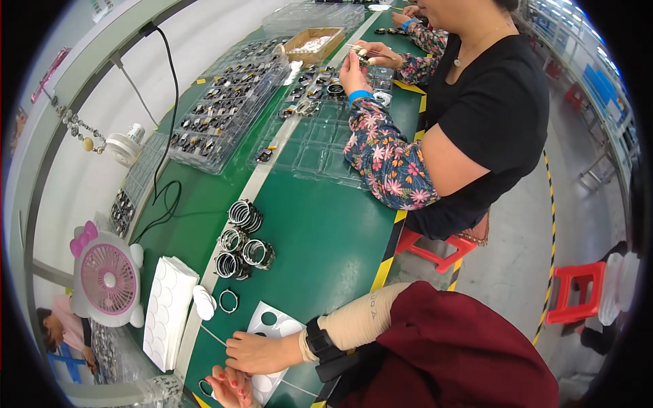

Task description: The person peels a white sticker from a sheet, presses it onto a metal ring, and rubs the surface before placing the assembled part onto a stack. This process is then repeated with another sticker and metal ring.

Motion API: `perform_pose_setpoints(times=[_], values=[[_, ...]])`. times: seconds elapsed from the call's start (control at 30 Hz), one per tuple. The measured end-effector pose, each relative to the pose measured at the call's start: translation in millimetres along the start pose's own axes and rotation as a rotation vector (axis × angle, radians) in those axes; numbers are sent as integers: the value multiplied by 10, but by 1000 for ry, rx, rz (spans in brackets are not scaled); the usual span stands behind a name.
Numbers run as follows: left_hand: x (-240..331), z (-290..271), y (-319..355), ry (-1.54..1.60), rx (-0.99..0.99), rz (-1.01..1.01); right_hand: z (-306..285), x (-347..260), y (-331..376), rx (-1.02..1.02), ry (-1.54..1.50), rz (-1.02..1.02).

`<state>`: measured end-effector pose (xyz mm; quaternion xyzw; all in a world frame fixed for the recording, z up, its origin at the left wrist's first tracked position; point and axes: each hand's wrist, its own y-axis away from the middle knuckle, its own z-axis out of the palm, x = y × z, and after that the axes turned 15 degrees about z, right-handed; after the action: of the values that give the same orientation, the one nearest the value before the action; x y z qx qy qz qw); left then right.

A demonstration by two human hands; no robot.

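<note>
My right hand [262, 352], with a black wrist strap and a wrapped forearm, lies over a white sheet with round cut-outs [282, 325]. Its fingers are pressed together; what they grip, if anything, is hidden. Lower down, at the bottom edge, my left hand [232, 389] has its fingers curled close to the right one. A thin dark ring [205, 387] shows at its fingertips; I cannot tell whether it is held. Another dark ring [229, 301] lies flat on the green table. Beyond it stand several stacks of metal rings [245, 215].
A stack of white sheets with circles [170, 309], white discs [204, 302] and a pink fan [109, 279] stand to the left. Farther up are clear trays of small parts [221, 112] and an open box [314, 44]. A co-worker [490, 115] sits alongside; a red stool [577, 292] stands right.
</note>
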<state>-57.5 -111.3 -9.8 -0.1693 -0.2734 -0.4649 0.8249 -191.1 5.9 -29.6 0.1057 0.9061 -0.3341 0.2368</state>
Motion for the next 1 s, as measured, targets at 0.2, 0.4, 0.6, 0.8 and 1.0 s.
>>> perform_pose_setpoints(times=[0.2, 0.4, 0.6, 0.8, 1.0], values=[[10, 13, -19, -9, -17, 7, 11, 7, -14, 3, 17, -8], [-14, 32, -37, -12, -10, 12, 42, 21, -8, -11, 38, -10], [3, 41, -21, -30, -1, 14, 44, 10, -21, -23, 33, -15], [-1, 3, -36, -34, 8, 12, 35, 24, -18, -29, 35, -14], [-6, 126, -4, -22, -14, -12, 63, 13, -5, -27, 30, -16]])
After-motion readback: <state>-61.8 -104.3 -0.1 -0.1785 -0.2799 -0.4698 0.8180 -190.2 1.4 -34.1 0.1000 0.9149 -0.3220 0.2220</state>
